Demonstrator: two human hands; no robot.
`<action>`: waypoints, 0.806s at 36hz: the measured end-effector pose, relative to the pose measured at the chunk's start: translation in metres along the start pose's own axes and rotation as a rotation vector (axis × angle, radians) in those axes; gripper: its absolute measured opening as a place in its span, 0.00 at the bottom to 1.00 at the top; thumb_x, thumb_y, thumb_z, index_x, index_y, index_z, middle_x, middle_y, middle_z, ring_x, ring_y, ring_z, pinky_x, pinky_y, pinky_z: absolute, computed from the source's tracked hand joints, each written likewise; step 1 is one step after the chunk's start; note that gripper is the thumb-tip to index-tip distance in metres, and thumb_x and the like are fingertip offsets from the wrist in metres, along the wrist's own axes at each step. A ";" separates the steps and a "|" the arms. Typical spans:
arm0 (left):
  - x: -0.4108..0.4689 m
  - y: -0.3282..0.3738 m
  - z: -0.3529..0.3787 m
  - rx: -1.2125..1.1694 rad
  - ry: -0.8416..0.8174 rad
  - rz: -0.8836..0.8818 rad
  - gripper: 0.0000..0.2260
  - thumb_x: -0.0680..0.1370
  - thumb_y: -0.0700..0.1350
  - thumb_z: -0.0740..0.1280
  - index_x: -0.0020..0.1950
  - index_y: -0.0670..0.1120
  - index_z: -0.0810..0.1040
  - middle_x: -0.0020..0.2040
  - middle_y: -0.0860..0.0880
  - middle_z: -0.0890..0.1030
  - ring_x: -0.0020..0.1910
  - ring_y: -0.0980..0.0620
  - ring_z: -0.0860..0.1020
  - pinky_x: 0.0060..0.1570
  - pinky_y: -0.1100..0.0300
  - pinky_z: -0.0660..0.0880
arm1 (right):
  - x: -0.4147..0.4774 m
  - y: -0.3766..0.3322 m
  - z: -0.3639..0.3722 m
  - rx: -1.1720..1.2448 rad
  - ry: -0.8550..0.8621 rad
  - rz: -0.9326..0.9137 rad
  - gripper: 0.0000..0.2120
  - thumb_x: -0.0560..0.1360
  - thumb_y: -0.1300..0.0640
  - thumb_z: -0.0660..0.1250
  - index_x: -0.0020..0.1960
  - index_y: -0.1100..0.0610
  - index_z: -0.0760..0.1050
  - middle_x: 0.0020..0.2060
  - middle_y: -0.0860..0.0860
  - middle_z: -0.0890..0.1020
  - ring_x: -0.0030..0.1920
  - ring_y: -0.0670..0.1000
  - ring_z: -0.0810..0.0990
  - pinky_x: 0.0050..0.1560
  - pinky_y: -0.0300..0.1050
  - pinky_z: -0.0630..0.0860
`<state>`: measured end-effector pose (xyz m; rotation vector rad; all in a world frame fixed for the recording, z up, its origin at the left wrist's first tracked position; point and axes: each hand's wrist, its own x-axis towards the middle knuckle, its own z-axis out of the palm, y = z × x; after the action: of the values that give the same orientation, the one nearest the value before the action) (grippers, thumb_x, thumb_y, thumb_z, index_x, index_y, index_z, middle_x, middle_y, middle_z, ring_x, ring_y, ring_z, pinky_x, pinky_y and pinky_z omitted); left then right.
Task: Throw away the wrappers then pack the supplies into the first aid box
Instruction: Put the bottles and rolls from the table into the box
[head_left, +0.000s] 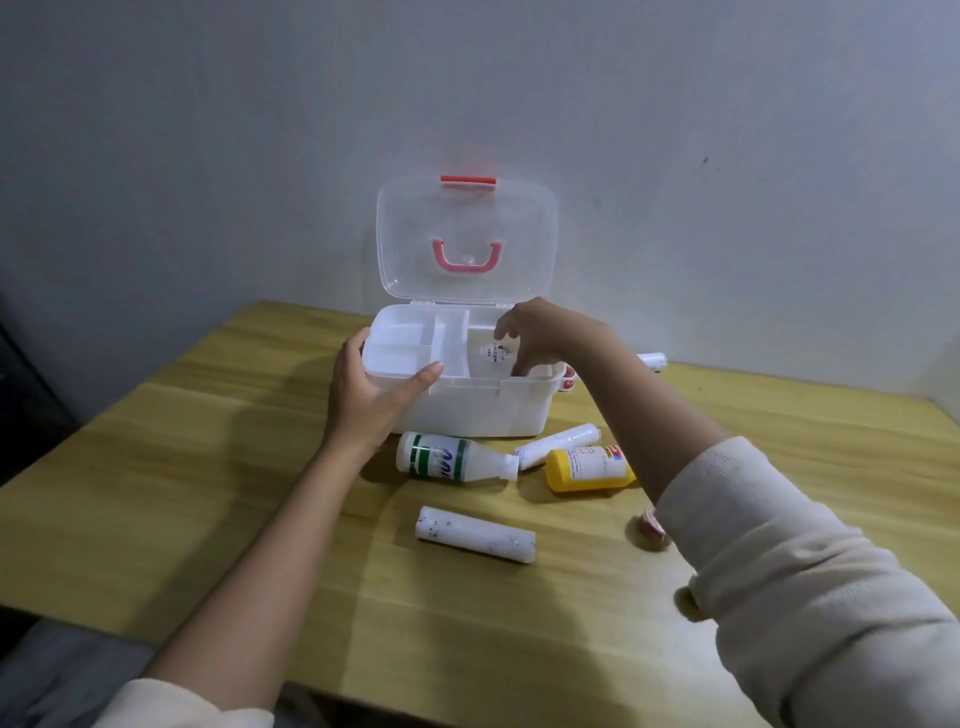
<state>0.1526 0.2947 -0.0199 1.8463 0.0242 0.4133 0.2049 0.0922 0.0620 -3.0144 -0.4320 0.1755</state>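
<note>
The white first aid box (467, 410) stands open at the back of the wooden table, its clear lid (467, 234) upright with a pink handle. My left hand (363, 395) grips the box's front-left corner, thumb on the divided tray (400, 338). My right hand (545, 332) reaches into the right compartment, fingers curled around the end of a small white labelled bottle (493, 353). In front of the box lie a white bottle with green bands (447, 458), a yellow bottle (587, 467), a small bandage roll (558, 442) and a larger speckled roll (475, 534).
A small tape roll (647, 525) lies half hidden beside my right sleeve. Behind the box's right end sit a white roll (652, 359) and a red-and-white item (570, 378). A grey wall stands just behind the table (208, 493). No wrappers are in view.
</note>
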 end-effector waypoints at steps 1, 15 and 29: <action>0.003 0.000 -0.001 0.014 -0.017 -0.005 0.44 0.59 0.63 0.77 0.70 0.49 0.67 0.66 0.51 0.73 0.63 0.51 0.73 0.56 0.59 0.74 | 0.000 0.000 0.000 0.002 0.008 -0.009 0.30 0.64 0.57 0.77 0.64 0.55 0.73 0.61 0.56 0.75 0.57 0.57 0.76 0.56 0.50 0.76; 0.016 0.007 -0.008 0.102 -0.155 -0.030 0.43 0.51 0.67 0.77 0.62 0.54 0.72 0.60 0.53 0.77 0.60 0.50 0.75 0.58 0.47 0.76 | 0.002 -0.007 0.013 0.260 0.167 -0.035 0.21 0.65 0.57 0.76 0.58 0.56 0.80 0.58 0.55 0.80 0.58 0.55 0.76 0.53 0.41 0.69; 0.013 0.010 -0.007 0.055 -0.160 -0.023 0.42 0.53 0.64 0.76 0.63 0.52 0.71 0.59 0.52 0.78 0.58 0.51 0.76 0.55 0.51 0.77 | 0.005 -0.014 0.014 0.300 0.168 -0.087 0.20 0.67 0.57 0.75 0.58 0.53 0.79 0.61 0.51 0.79 0.59 0.54 0.75 0.51 0.39 0.69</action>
<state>0.1607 0.3007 -0.0060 1.9268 -0.0529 0.2508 0.2042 0.1076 0.0494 -2.6844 -0.4732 -0.0194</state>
